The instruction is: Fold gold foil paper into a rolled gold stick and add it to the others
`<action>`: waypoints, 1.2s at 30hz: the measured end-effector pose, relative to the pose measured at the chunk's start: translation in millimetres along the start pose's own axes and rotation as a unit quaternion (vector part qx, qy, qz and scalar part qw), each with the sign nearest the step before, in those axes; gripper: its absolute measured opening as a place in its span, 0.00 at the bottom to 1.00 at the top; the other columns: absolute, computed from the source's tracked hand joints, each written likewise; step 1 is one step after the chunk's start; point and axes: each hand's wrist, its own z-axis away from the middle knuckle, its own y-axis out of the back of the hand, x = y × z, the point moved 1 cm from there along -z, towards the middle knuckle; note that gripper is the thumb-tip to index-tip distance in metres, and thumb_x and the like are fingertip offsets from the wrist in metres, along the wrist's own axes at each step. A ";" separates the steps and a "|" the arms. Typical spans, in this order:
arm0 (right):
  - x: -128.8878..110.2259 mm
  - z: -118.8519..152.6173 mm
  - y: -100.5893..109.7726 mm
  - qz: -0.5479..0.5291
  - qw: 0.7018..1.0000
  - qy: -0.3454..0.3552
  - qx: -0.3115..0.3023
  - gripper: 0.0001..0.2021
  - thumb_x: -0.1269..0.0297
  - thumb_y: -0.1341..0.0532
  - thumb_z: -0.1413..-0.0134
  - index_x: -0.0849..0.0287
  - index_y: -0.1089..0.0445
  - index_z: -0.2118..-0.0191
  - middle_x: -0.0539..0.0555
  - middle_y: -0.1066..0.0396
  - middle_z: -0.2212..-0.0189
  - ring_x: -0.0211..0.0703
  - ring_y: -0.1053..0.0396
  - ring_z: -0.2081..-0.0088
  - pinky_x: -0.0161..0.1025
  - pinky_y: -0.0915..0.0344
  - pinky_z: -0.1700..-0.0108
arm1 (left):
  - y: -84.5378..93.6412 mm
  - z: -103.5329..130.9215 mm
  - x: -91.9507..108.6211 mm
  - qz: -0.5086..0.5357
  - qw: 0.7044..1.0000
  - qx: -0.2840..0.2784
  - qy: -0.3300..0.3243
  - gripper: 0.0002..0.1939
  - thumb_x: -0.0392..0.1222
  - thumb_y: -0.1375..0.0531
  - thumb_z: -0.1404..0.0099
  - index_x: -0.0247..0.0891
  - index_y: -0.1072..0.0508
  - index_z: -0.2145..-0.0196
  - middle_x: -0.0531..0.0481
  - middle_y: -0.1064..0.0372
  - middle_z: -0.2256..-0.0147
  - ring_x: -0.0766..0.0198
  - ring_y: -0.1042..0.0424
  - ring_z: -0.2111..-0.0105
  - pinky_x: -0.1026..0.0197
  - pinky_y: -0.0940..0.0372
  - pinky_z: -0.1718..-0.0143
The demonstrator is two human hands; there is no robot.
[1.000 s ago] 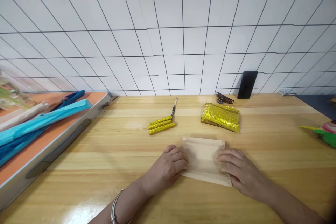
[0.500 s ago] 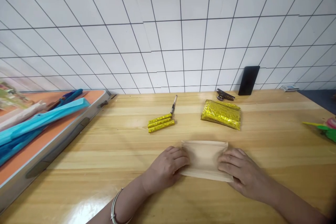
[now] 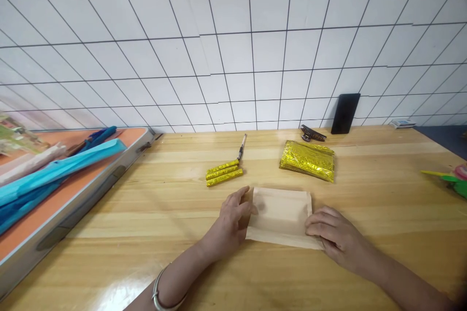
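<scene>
A plain beige sheet of paper [image 3: 280, 214] lies on the wooden table, its edges slightly curled up. At its left edge is my left hand [image 3: 231, 221], thumb and fingers apart, touching the paper's side without gripping it. My right hand [image 3: 337, 235] has the lower right edge pinched, fingers on top and the thumb underneath. Just beyond the paper are three gold foil rolls [image 3: 222, 173] lying side by side. A stack of gold foil sheets [image 3: 307, 160] sits farther right.
A pen [image 3: 242, 146] touches the rolls. Near the tiled wall are a dark hair clip [image 3: 312, 133] and a black phone [image 3: 345, 114] leaning upright. An orange-topped case [image 3: 120, 160] with blue paper [image 3: 62, 170] stands at left. Green and pink items [image 3: 458, 180] lie far right.
My left hand has loosened its hold, its fingers lifting and spreading at the paper's left edge. The paper lies flatter. My right hand keeps its grip.
</scene>
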 end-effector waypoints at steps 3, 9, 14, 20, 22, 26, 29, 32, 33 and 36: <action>0.6 0.4 -0.4 0.005 1.000 0.003 -0.008 0.14 0.77 0.47 0.46 0.53 0.32 0.60 0.53 0.29 0.61 0.42 0.34 0.59 0.42 0.36 0.57 | 0.1 -1.5 -0.4 0.008 1.000 -0.020 -0.003 0.15 0.26 0.41 0.49 0.40 0.30 0.64 0.44 0.39 0.49 0.50 0.44 0.45 0.46 0.47 0.47; -0.1 0.7 0.1 0.027 0.999 0.015 0.016 0.13 0.77 0.47 0.48 0.52 0.33 0.61 0.55 0.32 0.57 0.45 0.36 0.54 0.44 0.36 0.54 | -2.9 -1.5 -1.7 0.138 0.990 -0.019 0.022 0.12 0.23 0.45 0.50 0.37 0.32 0.69 0.48 0.38 0.64 0.61 0.36 0.62 0.61 0.39 0.62; -1.3 5.0 -3.6 0.024 0.997 -0.056 0.053 0.06 0.72 0.43 0.49 0.54 0.38 0.65 0.56 0.36 0.56 0.48 0.36 0.53 0.46 0.35 0.55 | -3.4 0.1 0.7 0.164 0.986 -0.010 0.002 0.06 0.28 0.43 0.45 0.37 0.35 0.73 0.51 0.42 0.69 0.65 0.39 0.68 0.64 0.41 0.67; 2.1 11.8 -11.8 -0.019 0.968 -0.160 0.190 0.23 0.65 0.35 0.56 0.54 0.44 0.54 0.60 0.42 0.50 0.53 0.39 0.50 0.50 0.36 0.51 | -0.8 1.0 9.2 0.155 0.987 0.014 -0.042 0.07 0.33 0.46 0.38 0.38 0.36 0.74 0.49 0.40 0.69 0.63 0.38 0.65 0.63 0.40 0.64; 2.6 12.0 -14.8 -0.075 0.958 -0.204 0.189 0.33 0.66 0.36 0.57 0.53 0.50 0.45 0.61 0.43 0.47 0.50 0.36 0.54 0.47 0.34 0.56 | -1.1 1.8 10.9 0.151 0.987 0.026 -0.048 0.07 0.34 0.46 0.37 0.38 0.36 0.74 0.49 0.39 0.69 0.63 0.38 0.65 0.62 0.40 0.64; 0.9 11.5 -18.8 -0.204 0.930 -0.276 0.131 0.42 0.67 0.38 0.55 0.50 0.62 0.37 0.56 0.35 0.53 0.41 0.33 0.65 0.40 0.31 0.64 | -1.9 3.5 15.5 0.150 0.986 0.046 -0.058 0.07 0.34 0.46 0.37 0.38 0.36 0.73 0.49 0.39 0.69 0.62 0.38 0.64 0.62 0.39 0.64; -0.7 11.8 -20.6 -0.263 0.910 -0.309 0.089 0.29 0.62 0.39 0.51 0.53 0.46 0.42 0.51 0.30 0.66 0.41 0.31 0.68 0.36 0.31 0.68 | -3.4 4.6 19.1 0.161 0.984 0.045 -0.055 0.05 0.33 0.45 0.37 0.39 0.36 0.71 0.49 0.37 0.68 0.62 0.37 0.62 0.60 0.39 0.61; -1.6 11.9 -22.5 -0.290 0.895 -0.328 0.082 0.17 0.56 0.39 0.50 0.56 0.33 0.55 0.52 0.28 0.67 0.42 0.30 0.69 0.36 0.32 0.69 | -7.5 5.6 20.0 0.206 0.978 0.020 -0.025 0.04 0.33 0.43 0.39 0.39 0.35 0.66 0.48 0.36 0.64 0.62 0.36 0.61 0.60 0.38 0.60; -2.0 11.6 -23.0 -0.299 0.891 -0.330 0.085 0.16 0.55 0.39 0.49 0.57 0.32 0.57 0.52 0.28 0.66 0.42 0.30 0.69 0.36 0.32 0.68 | -9.3 6.0 19.5 0.228 0.974 0.009 -0.005 0.06 0.34 0.42 0.39 0.38 0.35 0.63 0.47 0.36 0.63 0.62 0.35 0.62 0.60 0.37 0.61; -4.1 9.3 -24.7 -0.331 0.881 -0.325 0.089 0.15 0.55 0.39 0.49 0.58 0.32 0.58 0.53 0.27 0.66 0.44 0.30 0.66 0.37 0.33 0.65 | -14.3 6.7 17.3 0.299 0.953 -0.010 0.052 0.09 0.34 0.42 0.39 0.38 0.35 0.59 0.48 0.36 0.63 0.62 0.34 0.63 0.61 0.36 0.61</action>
